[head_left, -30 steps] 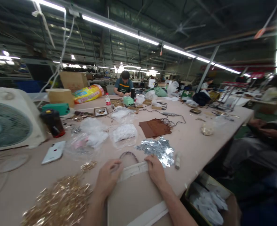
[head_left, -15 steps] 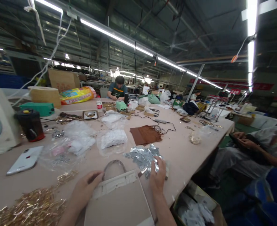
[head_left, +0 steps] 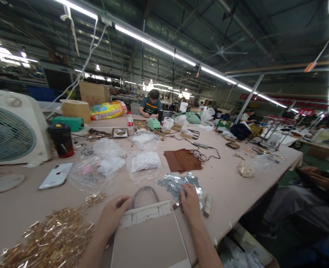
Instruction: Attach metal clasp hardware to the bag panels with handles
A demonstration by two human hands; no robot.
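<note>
A beige, flat-sided handbag point(head_left: 150, 238) with an arched handle point(head_left: 145, 188) lies in front of me, its whitish top edge facing away. At its upper left corner, beside the handle's base, my left hand point(head_left: 114, 213) is closed on the bag's edge; part of its grip is hidden. My right hand point(head_left: 191, 201) reaches past the bag's upper right corner to a pile of thin silvery metal pieces point(head_left: 171, 184). Its fingers are bent down onto the pile, and what lies between the fingertips is hidden. A short dark strap point(head_left: 176, 206) sticks out beside the right hand.
Gold-coloured metal parts point(head_left: 53, 238) are heaped at left, near a phone point(head_left: 55, 175), a dark cup point(head_left: 61, 140) and a fan point(head_left: 10, 130). Brown leather pieces point(head_left: 181, 160) lie beyond the silvery pile. A small roll point(head_left: 207, 205) stands right. A co-worker point(head_left: 151, 105) sits across the table.
The view has swung left, so things appear further right and more of the fan shows. My right hand's fingers have lowered and bent into the silvery pile. My left hand stays at the bag.
</note>
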